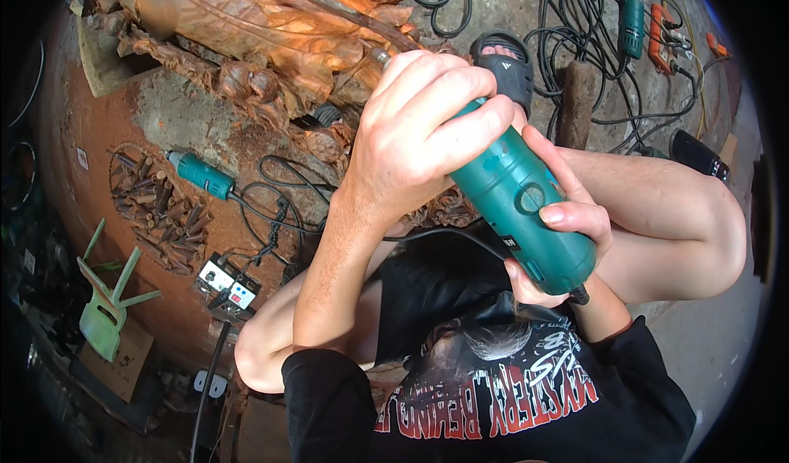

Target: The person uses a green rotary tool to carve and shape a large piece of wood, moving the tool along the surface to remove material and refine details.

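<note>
A green electric die grinder (519, 204) lies across both my hands, tilted with its front end toward the upper left. My left hand (419, 130) is wrapped over its front part, fingers closed, and hides most of the nose. A small metal tip (380, 55) shows past those fingers, close to the carving. My right hand (575, 208) grips the rear of the body from the right, thumb on the side near a round cap. The black cord leaves the rear end. Beyond lies a large carved reddish-brown wood piece (271, 39), with folds and round knobs.
A second green grinder (204, 176) lies on the dusty floor beside a pile of small brown cylindrical bits (164, 216). Farther off are a control box (228, 282), a pale green stool (105, 315), tangled black cables (567, 43), a third green grinder (632, 23) and an orange power strip (660, 39).
</note>
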